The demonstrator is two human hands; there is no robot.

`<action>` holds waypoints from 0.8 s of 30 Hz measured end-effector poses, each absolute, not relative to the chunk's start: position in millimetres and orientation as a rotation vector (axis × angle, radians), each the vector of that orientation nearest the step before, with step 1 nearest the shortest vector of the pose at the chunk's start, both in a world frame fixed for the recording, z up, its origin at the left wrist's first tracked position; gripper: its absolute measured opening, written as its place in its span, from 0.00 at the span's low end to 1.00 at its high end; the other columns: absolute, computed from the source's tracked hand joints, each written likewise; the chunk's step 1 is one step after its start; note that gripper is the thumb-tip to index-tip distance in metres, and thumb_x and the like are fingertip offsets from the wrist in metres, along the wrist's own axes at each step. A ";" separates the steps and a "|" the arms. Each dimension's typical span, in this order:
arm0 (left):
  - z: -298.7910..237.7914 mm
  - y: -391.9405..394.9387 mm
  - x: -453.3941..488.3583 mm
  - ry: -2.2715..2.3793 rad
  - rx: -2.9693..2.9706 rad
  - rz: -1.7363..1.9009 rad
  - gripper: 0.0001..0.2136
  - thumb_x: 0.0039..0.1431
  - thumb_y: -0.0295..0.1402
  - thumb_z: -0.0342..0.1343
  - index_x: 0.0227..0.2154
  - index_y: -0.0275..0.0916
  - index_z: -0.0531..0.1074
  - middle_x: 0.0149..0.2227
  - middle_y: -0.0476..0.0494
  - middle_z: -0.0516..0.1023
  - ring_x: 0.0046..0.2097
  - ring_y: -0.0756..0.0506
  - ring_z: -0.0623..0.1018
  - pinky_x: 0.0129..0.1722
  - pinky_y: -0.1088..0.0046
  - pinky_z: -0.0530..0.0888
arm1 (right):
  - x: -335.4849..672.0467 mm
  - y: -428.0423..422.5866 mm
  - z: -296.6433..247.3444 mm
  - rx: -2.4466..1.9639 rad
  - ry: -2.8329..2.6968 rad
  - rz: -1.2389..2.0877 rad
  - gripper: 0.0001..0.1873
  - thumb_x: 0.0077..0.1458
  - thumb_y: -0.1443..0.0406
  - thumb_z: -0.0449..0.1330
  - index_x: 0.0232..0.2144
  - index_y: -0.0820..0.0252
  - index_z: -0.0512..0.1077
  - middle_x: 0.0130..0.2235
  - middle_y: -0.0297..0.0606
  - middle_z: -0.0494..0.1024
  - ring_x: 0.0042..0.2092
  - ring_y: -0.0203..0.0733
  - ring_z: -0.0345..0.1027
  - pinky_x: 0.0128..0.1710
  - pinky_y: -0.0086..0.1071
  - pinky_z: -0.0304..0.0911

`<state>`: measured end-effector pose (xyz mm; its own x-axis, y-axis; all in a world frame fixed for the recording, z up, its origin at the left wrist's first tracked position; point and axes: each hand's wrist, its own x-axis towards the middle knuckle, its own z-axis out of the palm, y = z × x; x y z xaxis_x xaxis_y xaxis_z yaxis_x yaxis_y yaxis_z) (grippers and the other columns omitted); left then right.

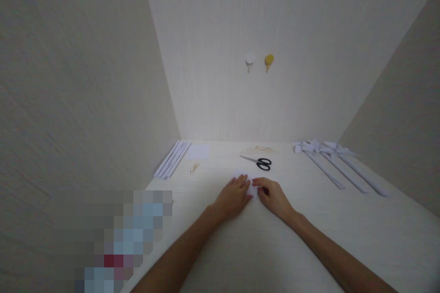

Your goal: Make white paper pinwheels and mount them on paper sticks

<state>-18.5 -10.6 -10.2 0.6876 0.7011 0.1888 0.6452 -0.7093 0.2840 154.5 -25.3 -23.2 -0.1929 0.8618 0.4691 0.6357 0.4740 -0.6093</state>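
Note:
A small piece of white paper (pixel 253 190) lies on the pale tabletop, mostly covered by my hands. My left hand (pixel 234 195) rests flat over its left part, fingers stretched out. At the right edge of the paper, my right hand (pixel 274 195) has its fingers curled, with the fingertips and thumb closed on the sheet. Just beyond the hands is a pair of scissors (pixel 258 161) with black handles, its blades pointing left.
Several white paper rods (pixel 173 160) lie at the far left beside a white paper sheet (pixel 198 151) and some toothpicks (pixel 195 168). Tan bits (pixel 261 149) lie near the back wall. At right are white paper pinwheels (pixel 311 146) on rods. Two hooks (pixel 269 60) hang on the wall.

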 end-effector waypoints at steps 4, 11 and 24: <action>-0.8 -20.5 -23.7 0.910 2.756 0.282 0.34 0.52 0.51 0.40 0.56 0.32 0.49 0.59 0.33 0.50 0.60 0.41 0.50 0.57 0.59 0.48 | 164.7 -45.6 -14.6 -1.067 -2.276 0.155 0.26 0.41 0.78 0.48 0.44 0.60 0.67 0.45 0.42 0.72 0.46 0.44 0.61 0.47 0.42 0.56; -1.0 -20.6 -33.4 0.865 2.654 0.327 0.40 0.44 0.53 0.50 0.55 0.29 0.52 0.58 0.31 0.52 0.59 0.41 0.54 0.57 0.65 0.52 | 174.4 -38.7 -16.1 -1.054 -2.367 0.001 0.13 0.52 0.71 0.51 0.40 0.61 0.70 0.41 0.42 0.74 0.44 0.43 0.63 0.45 0.40 0.57; -7.0 -6.0 -25.1 1.325 2.134 0.896 0.06 0.50 0.32 0.50 0.29 0.35 0.69 0.24 0.49 0.70 0.28 0.50 0.69 0.31 0.73 0.68 | 161.1 -17.9 -11.6 -1.428 -1.887 0.691 0.12 0.49 0.60 0.52 0.23 0.64 0.68 0.18 0.30 0.66 0.20 0.32 0.57 0.20 0.25 0.50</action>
<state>-25.1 -6.0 -7.0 0.3204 0.9047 0.2809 0.5978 -0.4231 0.6809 161.1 -17.9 -11.6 -0.1823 0.9647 0.1902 0.6139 0.2627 -0.7444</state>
